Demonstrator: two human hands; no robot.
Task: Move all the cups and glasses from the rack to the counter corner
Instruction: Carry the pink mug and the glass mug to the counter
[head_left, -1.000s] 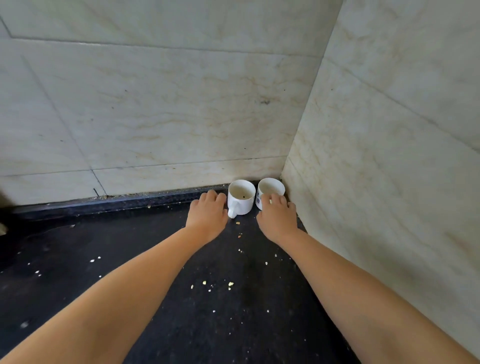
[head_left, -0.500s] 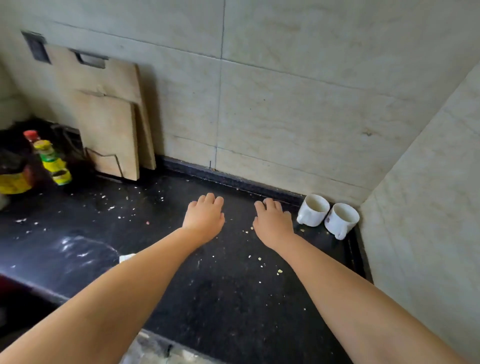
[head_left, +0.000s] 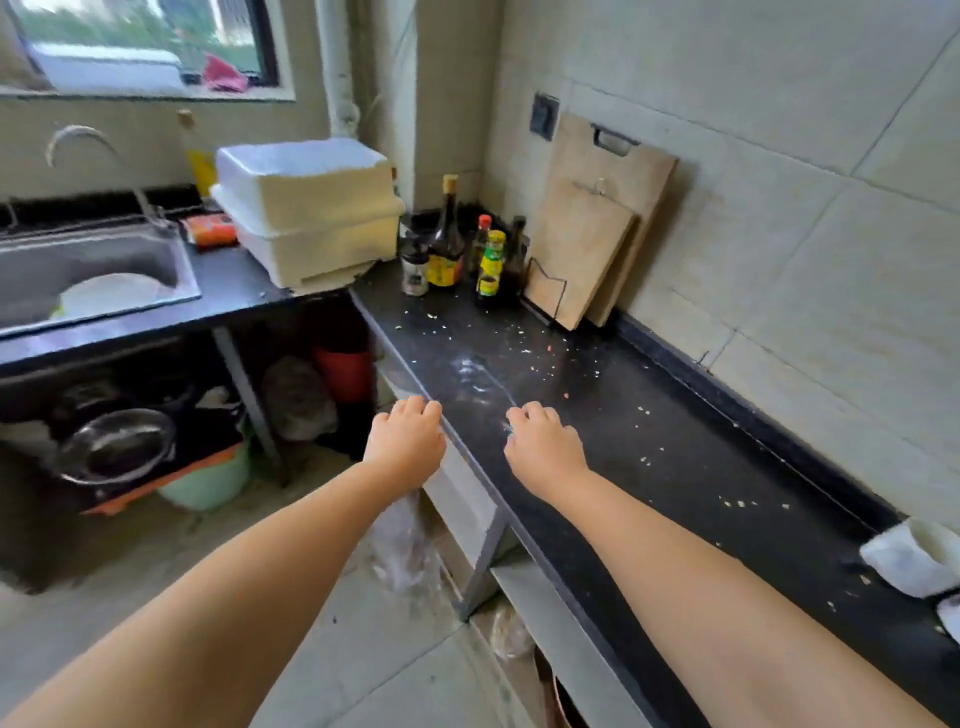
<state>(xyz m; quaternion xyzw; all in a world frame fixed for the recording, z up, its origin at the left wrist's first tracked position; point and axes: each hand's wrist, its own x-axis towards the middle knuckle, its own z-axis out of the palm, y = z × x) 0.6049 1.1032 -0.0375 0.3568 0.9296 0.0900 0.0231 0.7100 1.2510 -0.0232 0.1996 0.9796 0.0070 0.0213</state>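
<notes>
Two white cups stand blurred at the right edge of the view, one (head_left: 909, 558) nearer the wall and the other (head_left: 951, 618) cut off by the frame, both on the black counter (head_left: 675, 441). My left hand (head_left: 405, 441) hovers over the counter's front edge, palm down and holding nothing. My right hand (head_left: 543, 449) is above the counter top beside it, also holding nothing, fingers loosely curled. A white lidded box (head_left: 306, 208) sits on the far counter next to the sink; its inside is hidden.
Sauce bottles (head_left: 452, 244) and two wooden cutting boards (head_left: 587, 234) crowd the far end of the counter. A steel sink (head_left: 88, 270) with a white plate lies at the left. Crumbs dot the counter. Bowls and a pan sit below the sink.
The view has swung left, away from the corner. Both hands have let go of the two cups and now hang free far to their left.
</notes>
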